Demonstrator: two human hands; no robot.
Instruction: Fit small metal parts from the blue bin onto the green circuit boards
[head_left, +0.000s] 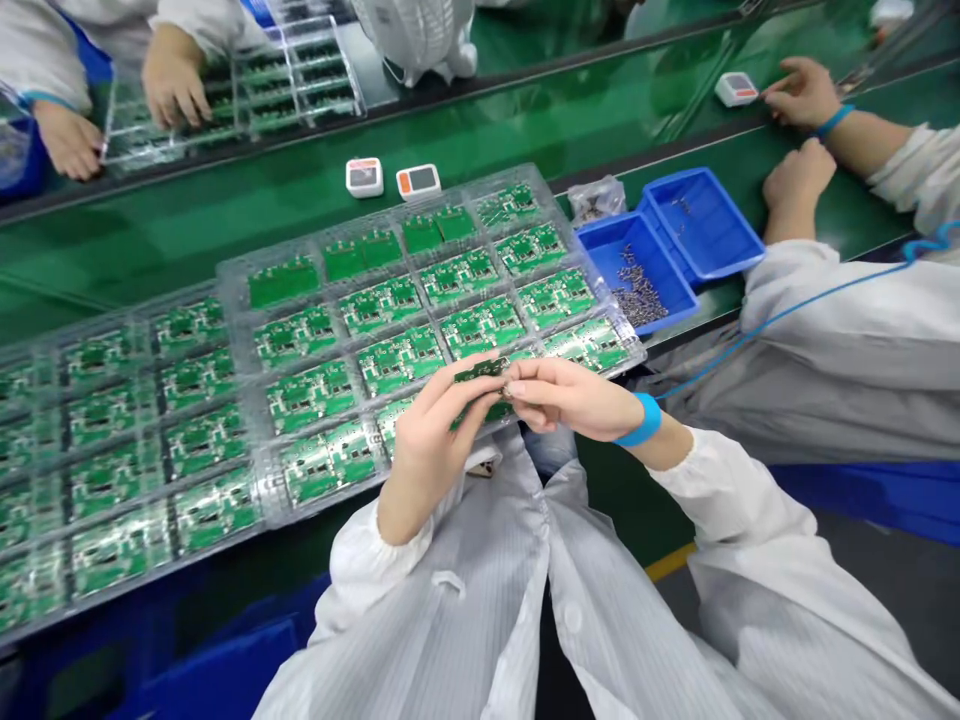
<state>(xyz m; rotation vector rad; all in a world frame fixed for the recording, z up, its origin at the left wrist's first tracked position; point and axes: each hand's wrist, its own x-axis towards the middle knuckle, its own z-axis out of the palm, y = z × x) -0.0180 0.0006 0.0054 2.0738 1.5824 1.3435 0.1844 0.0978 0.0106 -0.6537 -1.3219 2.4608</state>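
My left hand (pixel 439 425) grips a small green circuit board (pixel 480 370) above the near edge of a clear plastic tray (pixel 274 500). At the board's right end, my right hand (pixel 562 395) has its fingers pinched on something small and metallic; its exact shape is too small to make out. A blue band circles my right wrist. Many green boards (pixel 319 395) lie in the compartments of the tray beneath and left of my hands. The blue bin (pixel 679 290) to the right holds a heap of small metal parts (pixel 637 295).
Another blue bin (pixel 709 235) and a plastic bag (pixel 598 198) stand at the tray's right. Two small white devices (pixel 364 178) sit behind it. Co-workers' hands (pixel 802 180) rest at the right and top left. A white fan (pixel 420 35) stands at the back.
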